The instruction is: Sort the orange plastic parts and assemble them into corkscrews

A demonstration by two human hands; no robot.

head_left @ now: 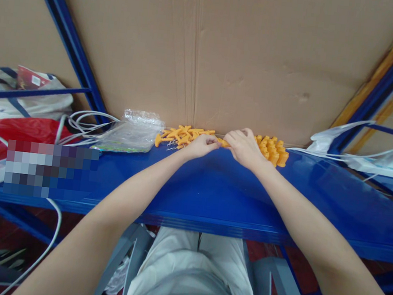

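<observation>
Between my two hands, above the back of the blue table, is a small yellow-orange plastic piece. My right hand is closed around it and covers most of it. My left hand is pinched at the left end of this piece; whatever its fingertips hold is too small to make out. Left of my hands lies a loose pile of yellow-orange branched plastic parts, with thin curly metal springs beside it. Close to the right of my right hand, several yellow-orange pieces stand packed in rows.
The blue table ends against a cardboard wall. A clear plastic bag, white cables and a red bag lie to the left. A white power strip is at the right. Blue posts flank the table.
</observation>
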